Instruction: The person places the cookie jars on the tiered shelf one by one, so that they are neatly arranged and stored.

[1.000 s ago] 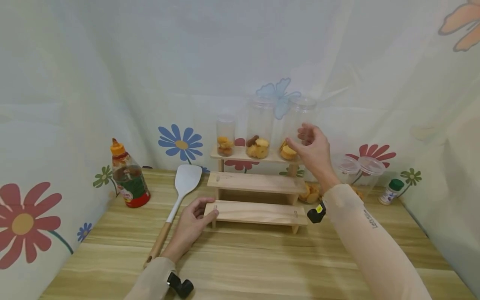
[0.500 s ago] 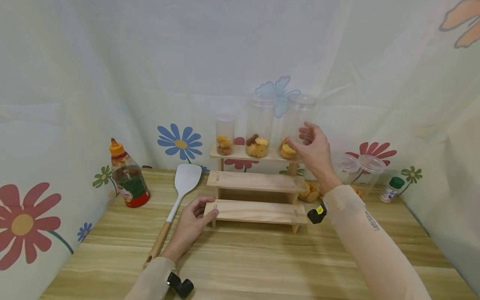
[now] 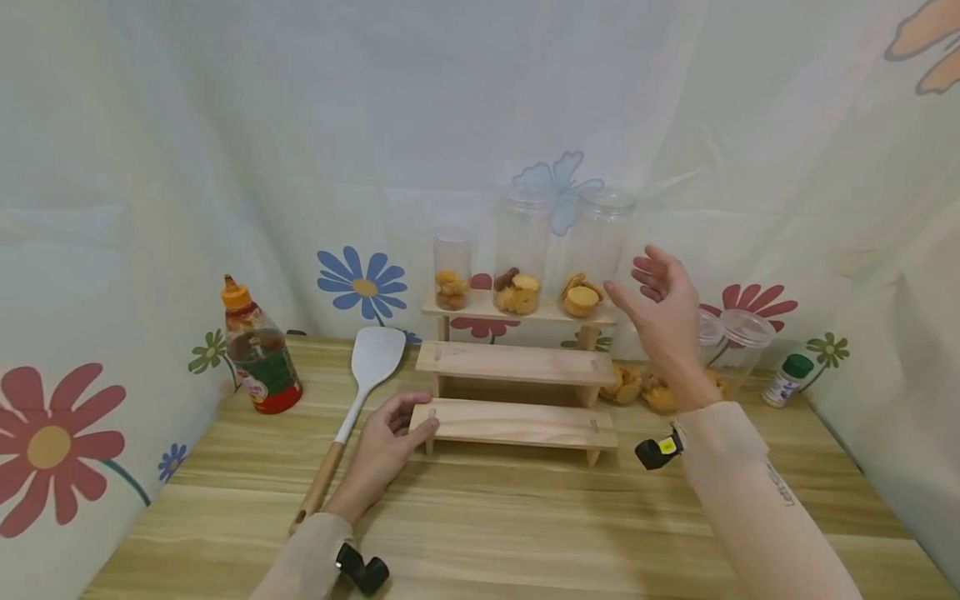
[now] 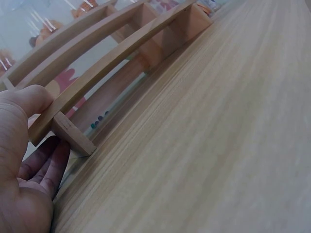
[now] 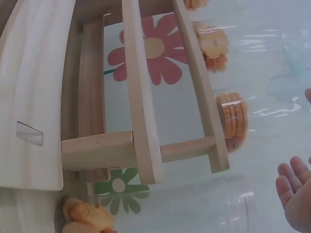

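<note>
A three-step wooden shelf (image 3: 517, 422) stands on the table. My left hand (image 3: 384, 442) grips the left end of its lowest step; in the left wrist view the thumb (image 4: 36, 98) lies over the board and the fingers (image 4: 56, 162) are beneath it. Along the top step stand a small clear jar (image 3: 452, 267), a tall middle jar (image 3: 519, 250) and a tall right jar (image 3: 597, 250), each with cookies at the bottom. My right hand (image 3: 663, 312) is just right of the right jar, apart from it, fingers spread and holding nothing.
Several clear jars with cookies, one a jar (image 3: 622, 383), stand on the table right of the shelf, partly behind my right arm. A green-capped shaker (image 3: 786, 381) is farther right. To the left lie a white spatula (image 3: 375, 354) and an upright sauce bottle (image 3: 261, 358).
My right hand has moved right, away from the right jar, which stays on the top step. The left hand has kept its grip on the shelf.
</note>
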The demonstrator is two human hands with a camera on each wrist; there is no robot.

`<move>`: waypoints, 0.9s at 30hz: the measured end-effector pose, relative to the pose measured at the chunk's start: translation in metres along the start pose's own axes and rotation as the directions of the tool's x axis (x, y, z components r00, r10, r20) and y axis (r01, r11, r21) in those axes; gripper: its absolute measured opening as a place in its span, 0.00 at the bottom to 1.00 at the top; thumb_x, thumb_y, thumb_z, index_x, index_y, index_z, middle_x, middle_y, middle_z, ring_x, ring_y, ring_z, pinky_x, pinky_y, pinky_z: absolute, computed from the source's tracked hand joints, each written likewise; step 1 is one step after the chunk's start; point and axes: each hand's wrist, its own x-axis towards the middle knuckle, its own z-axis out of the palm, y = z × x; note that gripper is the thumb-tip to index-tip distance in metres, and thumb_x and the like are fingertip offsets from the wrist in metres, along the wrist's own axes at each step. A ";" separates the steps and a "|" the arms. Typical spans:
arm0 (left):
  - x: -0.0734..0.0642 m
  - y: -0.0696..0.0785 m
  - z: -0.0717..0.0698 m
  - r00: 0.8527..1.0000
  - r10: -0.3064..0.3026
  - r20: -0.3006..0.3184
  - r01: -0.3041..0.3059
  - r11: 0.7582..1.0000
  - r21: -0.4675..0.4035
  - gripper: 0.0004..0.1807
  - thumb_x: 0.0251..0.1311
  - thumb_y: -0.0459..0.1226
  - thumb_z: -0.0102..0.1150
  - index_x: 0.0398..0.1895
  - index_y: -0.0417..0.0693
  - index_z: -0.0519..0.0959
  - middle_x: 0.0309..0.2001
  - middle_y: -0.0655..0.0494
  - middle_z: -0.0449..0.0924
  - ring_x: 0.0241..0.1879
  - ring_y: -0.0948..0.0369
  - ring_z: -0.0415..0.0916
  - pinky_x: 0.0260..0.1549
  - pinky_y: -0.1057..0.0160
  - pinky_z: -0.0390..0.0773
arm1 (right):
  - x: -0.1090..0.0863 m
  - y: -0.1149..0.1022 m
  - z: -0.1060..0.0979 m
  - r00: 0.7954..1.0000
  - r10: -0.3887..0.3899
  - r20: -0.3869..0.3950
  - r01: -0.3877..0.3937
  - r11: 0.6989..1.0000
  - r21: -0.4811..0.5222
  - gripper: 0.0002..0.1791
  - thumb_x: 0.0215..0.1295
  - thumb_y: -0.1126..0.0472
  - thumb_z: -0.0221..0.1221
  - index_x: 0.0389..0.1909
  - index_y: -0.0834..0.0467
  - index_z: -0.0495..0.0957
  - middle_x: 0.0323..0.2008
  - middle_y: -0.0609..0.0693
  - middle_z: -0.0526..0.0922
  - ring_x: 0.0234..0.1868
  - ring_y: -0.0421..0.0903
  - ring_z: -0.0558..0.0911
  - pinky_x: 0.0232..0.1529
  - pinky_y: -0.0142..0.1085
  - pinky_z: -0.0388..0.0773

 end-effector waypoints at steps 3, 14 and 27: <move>0.000 0.000 0.000 1.000 0.002 -0.006 -0.002 1.000 0.004 0.23 0.71 0.40 0.78 0.66 0.52 0.84 0.64 0.51 0.84 0.59 0.55 0.82 0.52 0.67 0.80 | -0.007 -0.001 -0.009 0.999 -0.008 -0.033 0.009 1.000 0.018 0.46 0.72 0.53 0.76 0.86 0.55 0.65 0.77 0.59 0.76 0.76 0.55 0.76 0.79 0.47 0.69; 0.000 0.002 0.002 1.000 -0.005 -0.010 0.005 1.000 0.004 0.22 0.70 0.40 0.78 0.65 0.53 0.85 0.65 0.52 0.84 0.60 0.55 0.81 0.53 0.67 0.80 | -0.037 -0.001 -0.047 0.991 -0.003 -0.135 -0.005 0.998 -0.058 0.44 0.71 0.56 0.77 0.84 0.46 0.68 0.76 0.52 0.76 0.75 0.48 0.76 0.76 0.37 0.70; 0.000 0.000 0.000 1.000 -0.001 -0.002 0.001 1.000 -0.001 0.23 0.71 0.41 0.78 0.66 0.54 0.85 0.65 0.52 0.84 0.60 0.55 0.81 0.52 0.66 0.80 | -0.054 0.009 -0.080 0.964 0.000 -0.265 -0.027 0.995 -0.099 0.46 0.67 0.63 0.79 0.83 0.44 0.68 0.73 0.47 0.80 0.71 0.43 0.78 0.73 0.32 0.72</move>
